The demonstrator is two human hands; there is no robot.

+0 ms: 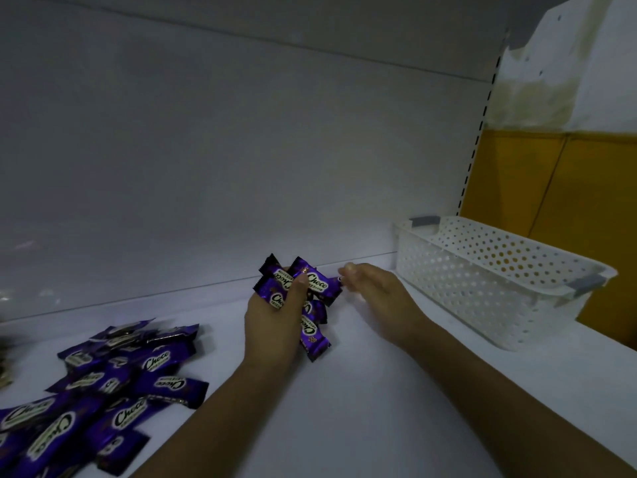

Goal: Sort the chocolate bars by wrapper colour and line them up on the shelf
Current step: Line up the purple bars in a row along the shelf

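Note:
My left hand (272,326) is closed around a bunch of several purple Choco bars (315,281), held just above the white shelf (396,401) near its back edge. The thumb presses on the top bars, and more bars (312,334) stick out below the palm. My right hand (375,288) hovers just to the right of the bunch, slightly blurred, fingers loosely apart, with the fingertips close to the end of one bar. A loose pile of purple Choco bars (103,384) lies on the shelf at the lower left.
A white perforated plastic basket (489,281) with grey handle clips stands at the right end of the shelf. The white back panel (241,150) rises behind. A yellow wall (558,188) shows past the shelf upright. Some brownish items (4,367) peek in at the far left edge.

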